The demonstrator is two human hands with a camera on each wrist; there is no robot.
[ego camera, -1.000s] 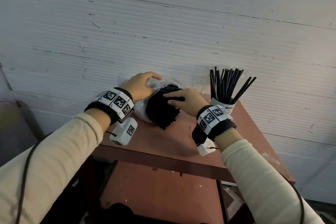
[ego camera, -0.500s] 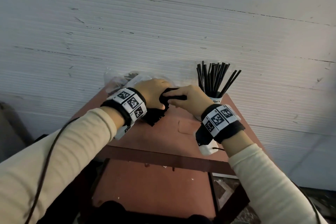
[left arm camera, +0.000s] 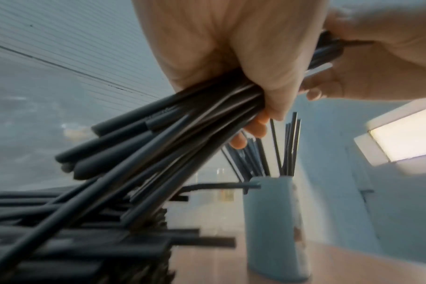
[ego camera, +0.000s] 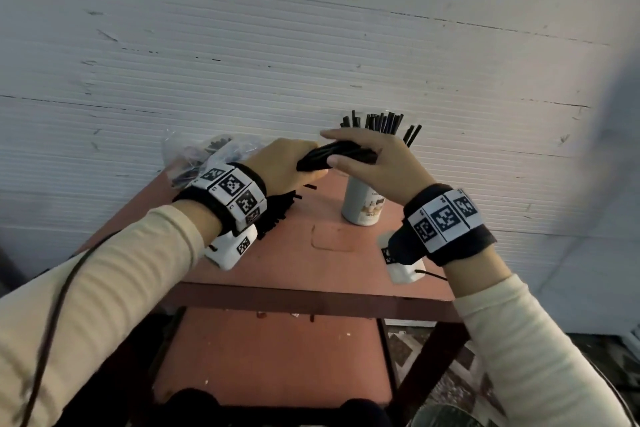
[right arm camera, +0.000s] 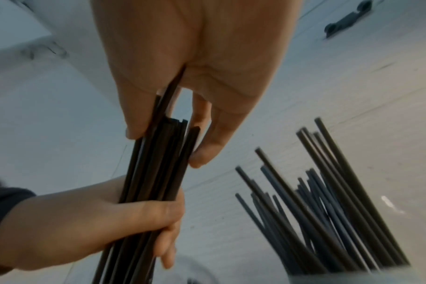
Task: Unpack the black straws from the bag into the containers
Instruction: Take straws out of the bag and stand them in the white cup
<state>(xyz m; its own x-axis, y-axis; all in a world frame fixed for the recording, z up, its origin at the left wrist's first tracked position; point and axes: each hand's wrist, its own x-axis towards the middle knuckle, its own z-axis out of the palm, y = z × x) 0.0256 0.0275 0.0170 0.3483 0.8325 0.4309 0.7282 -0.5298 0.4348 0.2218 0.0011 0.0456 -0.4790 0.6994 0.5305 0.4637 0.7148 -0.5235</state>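
My left hand (ego camera: 280, 168) grips a bundle of black straws (ego camera: 334, 156) around its middle, lifted above the table. My right hand (ego camera: 377, 163) pinches the bundle's upper end between thumb and fingers (right arm camera: 207, 146). In the left wrist view the bundle (left arm camera: 173, 138) fans down toward a loose pile of straws (left arm camera: 85, 240) on the table. A white cup (ego camera: 362, 204) stands just below and behind my right hand, with several black straws (ego camera: 379, 121) upright in it. The clear plastic bag (ego camera: 194, 156) lies crumpled at the table's back left.
The small reddish table (ego camera: 332, 253) stands against a white ribbed wall (ego camera: 311, 45). A lower shelf (ego camera: 277, 357) sits under it. A single straw (ego camera: 310, 186) lies on the tabletop between the pile and the cup.
Both hands have risen from the pile by the bag with a bundle of straws. They moved right and up, level with the straws standing in the cup.
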